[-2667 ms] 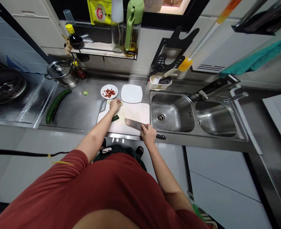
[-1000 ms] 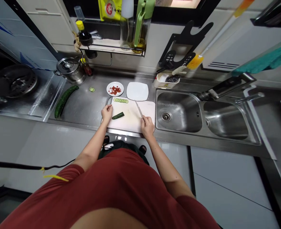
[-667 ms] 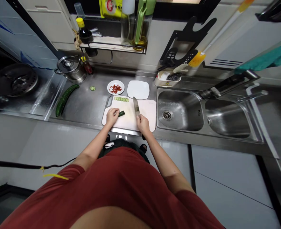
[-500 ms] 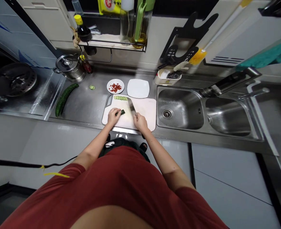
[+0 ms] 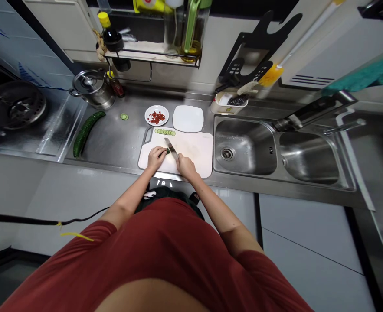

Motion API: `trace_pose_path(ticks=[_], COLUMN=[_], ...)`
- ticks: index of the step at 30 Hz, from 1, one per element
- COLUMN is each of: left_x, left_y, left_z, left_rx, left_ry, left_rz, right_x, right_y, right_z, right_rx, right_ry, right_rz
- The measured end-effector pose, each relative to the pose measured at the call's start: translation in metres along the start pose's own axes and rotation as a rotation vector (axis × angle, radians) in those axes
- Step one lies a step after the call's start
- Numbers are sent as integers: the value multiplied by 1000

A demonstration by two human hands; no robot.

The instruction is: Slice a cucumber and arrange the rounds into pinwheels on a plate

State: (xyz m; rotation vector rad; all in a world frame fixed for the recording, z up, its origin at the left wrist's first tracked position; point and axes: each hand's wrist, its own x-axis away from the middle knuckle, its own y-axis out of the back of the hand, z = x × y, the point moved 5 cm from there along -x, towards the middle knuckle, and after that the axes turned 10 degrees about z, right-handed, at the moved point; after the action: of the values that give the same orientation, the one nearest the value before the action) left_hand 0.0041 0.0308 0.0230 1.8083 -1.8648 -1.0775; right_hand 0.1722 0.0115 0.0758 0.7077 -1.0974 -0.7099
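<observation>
My left hand [image 5: 156, 158] is closed on a short dark green cucumber piece [image 5: 168, 151] lying on the white cutting board [image 5: 196, 154]. The handle of a knife [image 5: 171, 147] is gripped in my right hand [image 5: 185, 166], and the blade slants up and left, at the right end of the cucumber piece. A row of overlapping pale green cucumber slices [image 5: 165, 132] lies along the board's top left edge. Beyond the board are a white plate of chopped red pieces [image 5: 156, 117] and a bare white plate [image 5: 188, 118].
A whole cucumber [image 5: 86, 133] and small round slices [image 5: 124, 116] lie on the steel counter to the left. Behind stand a lidded pot [image 5: 93, 89] and a red bottle [image 5: 115, 84]. A double sink [image 5: 246, 147] is at the right, a bottle shelf [image 5: 152, 56] above.
The knife has moved left and down, away from the row of slices to the cucumber piece. My right hand has shifted slightly left; my left hand stays at the piece.
</observation>
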Motion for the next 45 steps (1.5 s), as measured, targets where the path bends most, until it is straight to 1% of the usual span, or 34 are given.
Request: trace_pose_path(ticks=[9, 15, 24, 27, 33, 36, 45], left_x=[0, 0, 0, 0, 0, -1, -2], left_y=[-3, -5, -6, -7, -7, -8, -8], left_z=[1, 1, 1, 1, 3, 4, 4], left_rx=[-23, -36, -27, -30, -19, -11, 2], left_ry=[-29, 9, 6, 5, -7, -5, 5], left_rz=[11, 52, 60, 56, 68, 72, 85], right_x=[1, -1, 0, 1, 11, 14, 6], right_y=[2, 1, -5, -6, -8, -7, -4], right_z=[4, 4, 1, -1, -6, -7, -4], right_rx=[-3, 6, 13, 10, 2, 8, 33], right_ry=[-2, -7, 25, 28, 20, 29, 45], right_rz=[34, 32, 27, 36, 99, 103, 102])
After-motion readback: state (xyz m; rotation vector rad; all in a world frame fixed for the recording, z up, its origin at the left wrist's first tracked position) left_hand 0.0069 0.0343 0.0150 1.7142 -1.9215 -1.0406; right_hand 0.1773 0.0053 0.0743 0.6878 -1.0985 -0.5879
